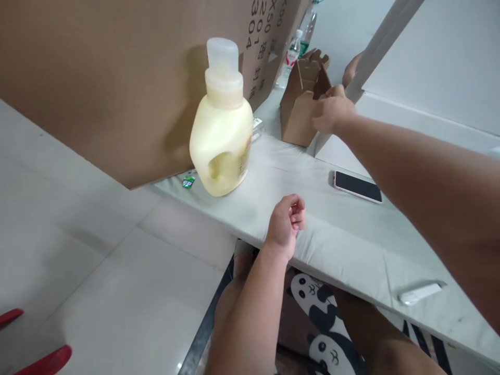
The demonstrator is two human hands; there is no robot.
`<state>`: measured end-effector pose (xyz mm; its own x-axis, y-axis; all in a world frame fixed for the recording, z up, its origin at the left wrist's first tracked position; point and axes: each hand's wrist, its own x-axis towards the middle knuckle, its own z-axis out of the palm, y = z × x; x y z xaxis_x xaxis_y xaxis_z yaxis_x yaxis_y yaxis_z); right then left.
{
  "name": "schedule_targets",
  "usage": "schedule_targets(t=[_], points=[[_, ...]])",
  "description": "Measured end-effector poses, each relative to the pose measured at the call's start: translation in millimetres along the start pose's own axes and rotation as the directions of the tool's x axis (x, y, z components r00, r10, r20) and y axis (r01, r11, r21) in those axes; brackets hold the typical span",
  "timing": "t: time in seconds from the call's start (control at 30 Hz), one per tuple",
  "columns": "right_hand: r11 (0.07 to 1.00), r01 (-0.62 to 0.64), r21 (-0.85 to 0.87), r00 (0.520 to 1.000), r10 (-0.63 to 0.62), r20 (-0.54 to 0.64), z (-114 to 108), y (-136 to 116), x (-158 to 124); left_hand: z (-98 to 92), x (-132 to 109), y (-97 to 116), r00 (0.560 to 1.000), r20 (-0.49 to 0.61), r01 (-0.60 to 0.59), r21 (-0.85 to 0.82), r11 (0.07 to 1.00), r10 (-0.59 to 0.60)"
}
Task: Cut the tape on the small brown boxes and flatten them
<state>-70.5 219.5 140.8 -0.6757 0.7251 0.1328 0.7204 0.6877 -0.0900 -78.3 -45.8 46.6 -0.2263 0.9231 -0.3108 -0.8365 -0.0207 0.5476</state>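
Note:
My right hand (334,110) reaches across to the back and grips the near right edge of a small open cardboard box (299,117), whose top flaps stand up. Its fingertips are partly hidden at the box wall. My left hand (287,224) hovers over the front edge of the covered bench (308,182), its fingers loosely curled with nothing visible in them. Between the small box and the front edge stands a large pale yellow detergent bottle (221,125), upright with a whitish cap. A phone (358,186) lies dark-screened below my right forearm.
A huge cardboard carton (117,78) rises at the left. Behind the small box stand plastic water bottles (292,52). A white cutter knife (421,294) lies near the front right edge. A small green packet (188,181) is beside the detergent bottle. A white panel (437,62) borders the right.

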Motion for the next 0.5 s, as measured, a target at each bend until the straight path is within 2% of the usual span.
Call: schedule_targets(t=[0.07, 0.13, 0.2, 0.23, 0.27, 0.3, 0.37, 0.4, 0.43, 0.5], points=[[0.998, -0.061, -0.033, 0.998, 0.060, -0.035, 1, 4, -15, 0.6, 0, -2, 1.000, 0.002, -0.010, -0.011, 1.000, 0.010], [0.998, -0.050, -0.030, 0.995, 0.047, -0.087, 1, 6, -41, 1.2, 2, -5, 0.999, -0.012, -0.033, -0.013, 0.999, 0.033], [1.000, -0.014, -0.015, 0.987, 0.012, -0.160, 1, 6, -82, 0.4, 4, -8, 0.989, -0.079, -0.122, 0.015, 0.992, 0.123], [1.000, 0.000, -0.007, 0.979, -0.002, -0.206, 1, 6, -109, -0.8, 6, -9, 0.969, -0.138, -0.200, 0.053, 0.978, 0.206], [1.000, -0.003, -0.002, 0.967, 0.003, -0.254, 1, 7, -138, -2.6, 7, -10, 0.927, -0.208, -0.293, 0.117, 0.949, 0.312], [1.000, 0.015, 0.019, 0.944, -0.008, -0.330, 1, 7, -171, -4.9, 9, -10, 0.862, -0.273, -0.382, 0.201, 0.902, 0.426], [0.996, 0.052, 0.066, 0.844, -0.009, -0.536, 3, 7, -240, -9.8, 12, -11, 0.702, -0.344, -0.498, 0.389, 0.775, 0.623], [0.994, 0.082, 0.072, 0.775, -0.018, -0.632, 4, 7, -275, -11.9, 13, -11, 0.652, -0.334, -0.524, 0.451, 0.723, 0.680], [0.993, 0.084, 0.077, 0.748, -0.011, -0.664, 6, 7, -308, -13.2, 14, -12, 0.633, -0.289, -0.549, 0.486, 0.680, 0.718], [0.989, 0.060, 0.137, 0.711, 0.054, -0.701, 11, 5, -367, -13.4, 14, -16, 0.660, -0.117, -0.618, 0.477, 0.625, 0.742]])
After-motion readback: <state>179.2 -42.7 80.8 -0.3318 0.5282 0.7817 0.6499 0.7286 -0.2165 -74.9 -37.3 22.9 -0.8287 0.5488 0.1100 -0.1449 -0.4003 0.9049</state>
